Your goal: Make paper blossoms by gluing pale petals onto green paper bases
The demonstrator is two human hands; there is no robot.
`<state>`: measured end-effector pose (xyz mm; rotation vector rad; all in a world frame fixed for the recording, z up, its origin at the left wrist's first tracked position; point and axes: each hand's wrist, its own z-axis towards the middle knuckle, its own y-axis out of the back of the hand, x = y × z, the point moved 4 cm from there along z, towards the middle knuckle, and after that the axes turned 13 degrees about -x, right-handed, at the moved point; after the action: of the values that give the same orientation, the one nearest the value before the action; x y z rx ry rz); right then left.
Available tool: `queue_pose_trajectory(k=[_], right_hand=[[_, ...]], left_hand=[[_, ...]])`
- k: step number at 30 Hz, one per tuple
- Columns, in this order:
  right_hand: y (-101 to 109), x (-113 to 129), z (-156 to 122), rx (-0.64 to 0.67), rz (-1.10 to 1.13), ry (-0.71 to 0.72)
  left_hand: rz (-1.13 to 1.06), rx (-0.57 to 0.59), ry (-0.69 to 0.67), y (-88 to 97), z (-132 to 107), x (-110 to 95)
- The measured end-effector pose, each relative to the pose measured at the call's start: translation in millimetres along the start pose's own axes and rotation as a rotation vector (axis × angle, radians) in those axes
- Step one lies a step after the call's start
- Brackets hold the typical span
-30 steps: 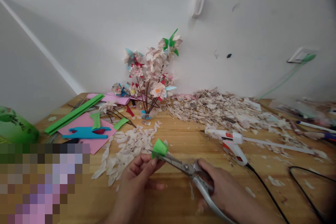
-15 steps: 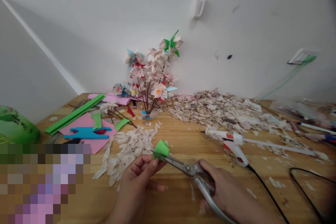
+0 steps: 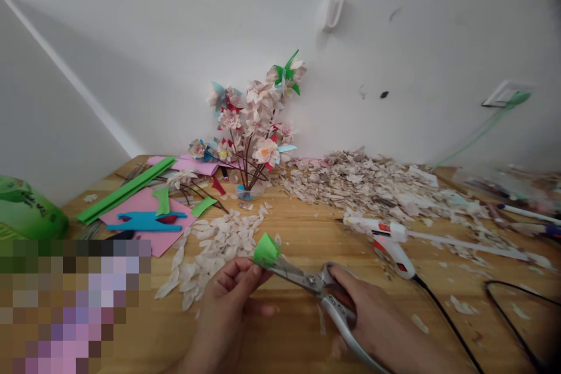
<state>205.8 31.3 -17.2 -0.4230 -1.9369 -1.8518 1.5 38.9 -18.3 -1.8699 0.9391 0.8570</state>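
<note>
My left hand [image 3: 239, 292] pinches a small folded piece of green paper [image 3: 266, 250] between thumb and fingertips, low in the middle of the view. My right hand [image 3: 366, 310] is wrapped round the grey handles of a pair of scissors [image 3: 312, 283]. The blades point left and meet the green paper just above my left thumb; the blade tips are hidden by the paper. Behind my left hand lies a loose heap of pale dried petals [image 3: 223, 239].
A vase of petal flowers [image 3: 258, 128] stands by the wall. Right of it spreads a large petal pile [image 3: 359, 181]. A corded glue gun [image 3: 390, 234] lies at right. Pink paper [image 3: 149, 239], blue paper strips [image 3: 144, 222] and a green strip [image 3: 127, 190] lie left, near a green package [image 3: 30, 210].
The scissor blades have shifted slightly at the green paper, and their tips no longer show beyond its left edge. The paper has tilted a little. Both hands stay nearly in place.
</note>
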Motion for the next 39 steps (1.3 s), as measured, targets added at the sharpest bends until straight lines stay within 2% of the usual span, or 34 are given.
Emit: queue_pose_trajectory(k=[15,35,39], right_hand=[[2.3,0.5,0.6,-0.073,-0.055,0.007],[2.1,-1.4,1.4,0.030,0.001,0.021],[3.5,-5.1,-0.3,0.019,0.032,0.008]], left_hand=[[-0.011,0.011,0.034,-0.8,-0.1,0.8],[0.039,0.055,-0.001,-0.8,1.9,-1.0],[0.030,0.009,-0.014,1.2,1.6,-1.4]])
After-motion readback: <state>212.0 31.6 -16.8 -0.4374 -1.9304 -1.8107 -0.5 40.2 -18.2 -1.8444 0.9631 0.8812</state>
